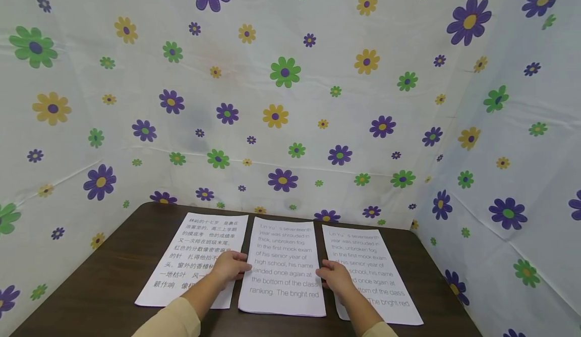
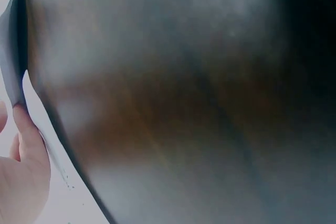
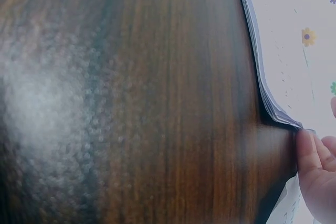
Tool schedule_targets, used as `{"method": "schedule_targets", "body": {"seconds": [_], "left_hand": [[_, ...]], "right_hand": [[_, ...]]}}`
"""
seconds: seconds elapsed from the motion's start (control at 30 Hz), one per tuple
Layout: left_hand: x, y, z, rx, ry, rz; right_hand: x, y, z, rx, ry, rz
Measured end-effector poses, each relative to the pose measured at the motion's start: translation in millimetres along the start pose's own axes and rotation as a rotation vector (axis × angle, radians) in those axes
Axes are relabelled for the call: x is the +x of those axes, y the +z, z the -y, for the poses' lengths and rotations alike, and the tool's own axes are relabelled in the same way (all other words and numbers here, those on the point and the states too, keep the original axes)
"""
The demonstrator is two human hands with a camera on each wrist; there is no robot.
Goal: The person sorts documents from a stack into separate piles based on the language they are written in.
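The fingertips of the left hand point(image 1: 229, 268) touch the left edge of the middle white paper stack printed with large grey English text point(image 1: 282, 271), and those of the right hand point(image 1: 338, 279) meet its right edge almost opposite; whether they pinch the sheets or merely press the sides, I cannot tell. The right wrist view shows layered page edges bending near the fingertips, so light, even pressure from both sides seems best: squeezing harder could bow the sheets or fan them apart. The stack lies between the left white sheet with dark Chinese characters point(image 1: 188, 256) and the right white sheet with the same English text point(image 1: 386, 279). Each hand reaches over one of these neighbours, so keeping the wrists raised should avoid dragging them across the dark brown wood-grain table point(image 1: 97, 271), which meets the white flower-print cloth backdrop point(image 1: 313, 100).
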State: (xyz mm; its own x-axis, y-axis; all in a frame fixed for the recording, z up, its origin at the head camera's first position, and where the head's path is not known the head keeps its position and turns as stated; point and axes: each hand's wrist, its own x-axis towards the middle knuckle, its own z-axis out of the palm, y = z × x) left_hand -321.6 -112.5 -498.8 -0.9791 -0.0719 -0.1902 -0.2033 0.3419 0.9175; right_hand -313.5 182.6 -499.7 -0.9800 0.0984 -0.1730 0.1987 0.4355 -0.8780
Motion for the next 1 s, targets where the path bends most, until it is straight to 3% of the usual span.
{"method": "schedule_targets", "body": {"seconds": [0.57,1.0], "left_hand": [[3.9,1.3,3.7,0.054,0.004,-0.085],[2.5,-0.2,0.4,0.068,0.075,-0.139]], "right_hand": [[-0.6,1.4,-2.6,0.012,-0.016,0.010],[0.3,1.2,-5.9,0.014,-0.023,-0.009]]}}
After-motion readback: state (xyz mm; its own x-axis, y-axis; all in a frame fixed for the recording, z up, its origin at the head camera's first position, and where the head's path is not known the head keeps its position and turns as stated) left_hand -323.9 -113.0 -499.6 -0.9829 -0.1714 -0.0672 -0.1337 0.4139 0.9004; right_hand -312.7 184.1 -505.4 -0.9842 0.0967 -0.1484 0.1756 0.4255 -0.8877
